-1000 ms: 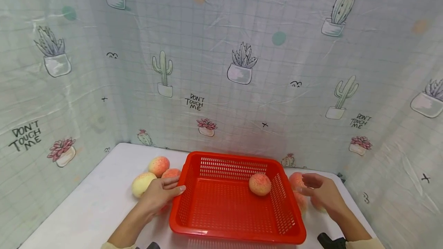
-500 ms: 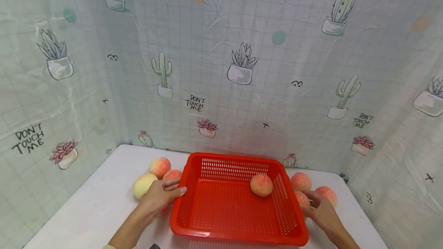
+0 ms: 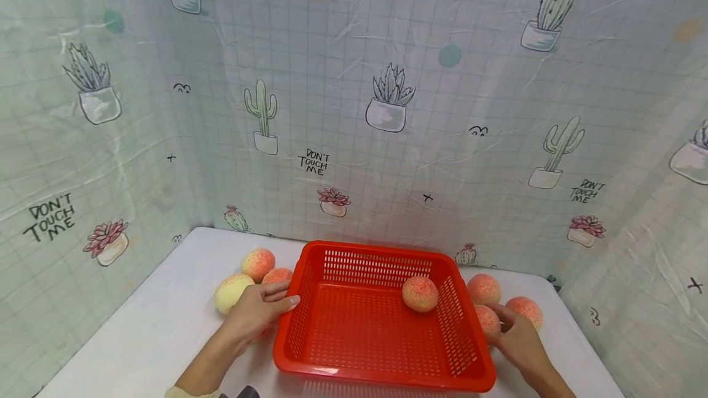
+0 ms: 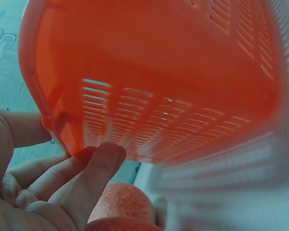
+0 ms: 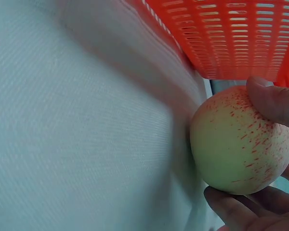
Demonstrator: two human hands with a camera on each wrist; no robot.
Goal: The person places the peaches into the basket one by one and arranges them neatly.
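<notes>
In the head view, the left hand (image 3: 257, 312) pinches the left rim of a red basket (image 3: 381, 378) on the white worktop (image 3: 138, 324); an inner peach (image 3: 420, 294) lies inside, near the right wall. The right hand (image 3: 518, 338) grips an outer peach (image 3: 488, 320) beside that wall.

In the left wrist view, the fingers touch the slotted side, near two partly visible peaches (image 4: 126, 199).

In the right wrist view, thumb and fingers curl round the outer peach.
</notes>
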